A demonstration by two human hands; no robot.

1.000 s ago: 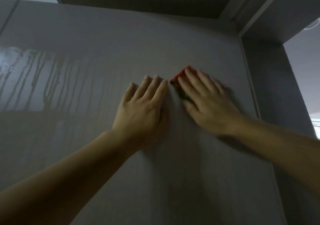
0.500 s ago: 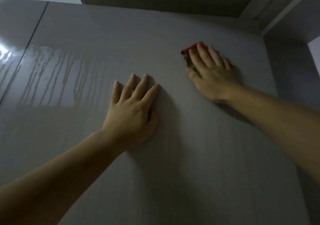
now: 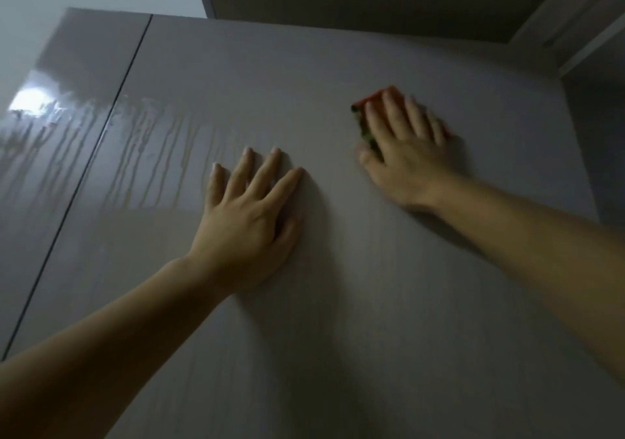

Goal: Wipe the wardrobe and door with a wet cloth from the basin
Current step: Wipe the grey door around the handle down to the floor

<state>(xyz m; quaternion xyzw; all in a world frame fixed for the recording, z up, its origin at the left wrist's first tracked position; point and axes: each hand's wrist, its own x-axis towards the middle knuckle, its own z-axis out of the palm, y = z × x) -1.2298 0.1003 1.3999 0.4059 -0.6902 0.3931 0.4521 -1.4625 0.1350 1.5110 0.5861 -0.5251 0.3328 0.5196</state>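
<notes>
Head view. Glossy pale-grey wardrobe door panel (image 3: 338, 337), upright, behind both hands. Dark vertical seam (image 3: 101, 154) and run-down water streaks (image 3: 145, 154), to the left of the left fingertips. Left hand (image 3: 247, 222), palm flat on the panel, fingers straight and slightly spread, holding nothing. Right hand (image 3: 406, 158), up and right of the left fingers, its fingers straight, close together, pressing flat. Red cloth with green edge (image 3: 367, 100), against the panel under the right fingers, its upper-left corner showing beyond the fingertips.
</notes>
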